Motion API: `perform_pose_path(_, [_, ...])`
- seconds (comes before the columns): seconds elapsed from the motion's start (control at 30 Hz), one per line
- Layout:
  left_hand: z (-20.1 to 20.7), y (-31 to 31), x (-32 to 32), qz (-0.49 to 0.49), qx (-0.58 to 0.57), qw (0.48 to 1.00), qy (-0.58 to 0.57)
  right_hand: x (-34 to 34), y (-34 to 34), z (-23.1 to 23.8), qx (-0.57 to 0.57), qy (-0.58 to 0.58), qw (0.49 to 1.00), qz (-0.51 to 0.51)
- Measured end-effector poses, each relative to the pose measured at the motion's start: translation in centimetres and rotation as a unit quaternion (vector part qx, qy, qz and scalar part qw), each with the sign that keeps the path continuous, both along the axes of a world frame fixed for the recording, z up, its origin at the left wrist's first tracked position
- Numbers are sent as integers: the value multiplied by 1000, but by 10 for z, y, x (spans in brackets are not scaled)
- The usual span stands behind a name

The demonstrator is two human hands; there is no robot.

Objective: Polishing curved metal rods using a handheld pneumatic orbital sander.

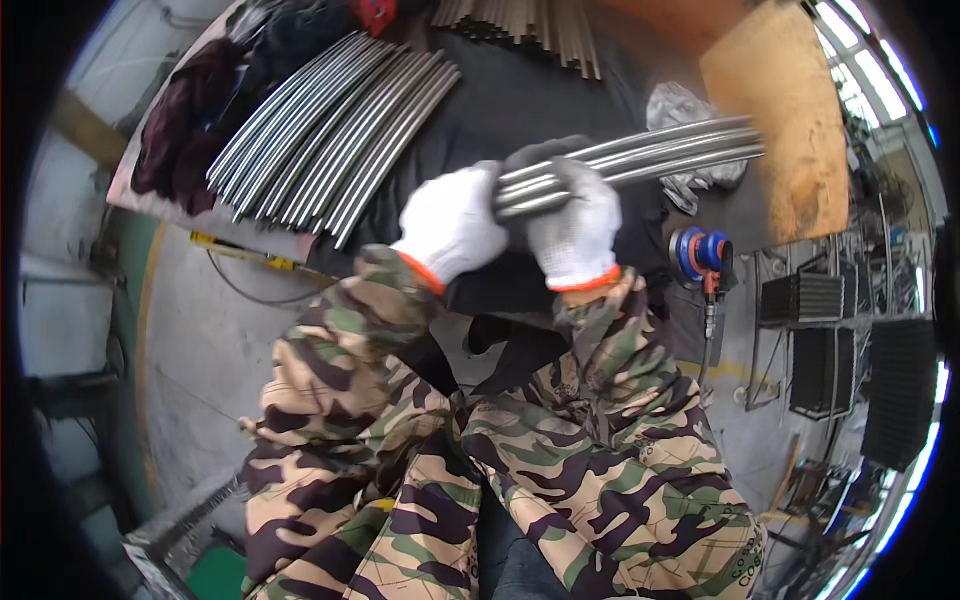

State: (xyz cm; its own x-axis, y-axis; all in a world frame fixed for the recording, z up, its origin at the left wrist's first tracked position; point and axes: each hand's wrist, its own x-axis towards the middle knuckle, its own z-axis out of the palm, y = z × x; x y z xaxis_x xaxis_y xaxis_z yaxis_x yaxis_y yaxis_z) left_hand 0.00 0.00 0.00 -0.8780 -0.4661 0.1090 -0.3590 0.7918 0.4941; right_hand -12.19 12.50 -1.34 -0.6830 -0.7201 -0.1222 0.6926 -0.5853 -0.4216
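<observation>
A bundle of several shiny metal tubes [675, 153] is held above the dark cloth, slanting up to the right. My right hand [580, 225], in a white glove with a grey palm and orange cuff, is wrapped round the bundle near its left end. At that end, my left hand [455, 222], gloved the same way, is closed about the tubes' ends. Grey glove fingers show behind the tubes; the rest of the fingers are partly hidden. To the left, many similar metal tubes [335, 135] lie side by side on the table.
More tubes [545, 25] lie at the table's far side. A crumpled plastic bag [690, 105] and a brown board [785, 120] are at the right. A blue and red sander [700, 255] with a hose sits right of my hands. Dark cloth [500, 100] covers the table; racks [815, 300] stand beyond.
</observation>
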Motion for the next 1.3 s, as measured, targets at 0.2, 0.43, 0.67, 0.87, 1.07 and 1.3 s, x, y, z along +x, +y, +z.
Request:
perform_pose_path(0.2, [10,-50,-30,-73,-176,978,-88,-3,-32,-17,74,-182,980,-29])
perform_pose_path(0.43, [-27,-89,-55,-139,-190,962,-138,-4,-19,-58,166,-118,948,244])
perform_pose_path(0.67, [-25,-92,-49,-143,-173,957,-186,-61,65,-15,362,766,516,-125])
perform_pose_path(0.87, [-38,-89,-28,-156,-201,965,-68,-114,94,-72,513,816,253,-88])
perform_pose_path(1.07, [-68,-79,-22,-107,-231,967,2,-121,94,-86,506,811,283,-79])
perform_pose_path(1.3, [-71,-73,-24,-84,-223,971,-9,-121,95,-85,474,791,364,-127])
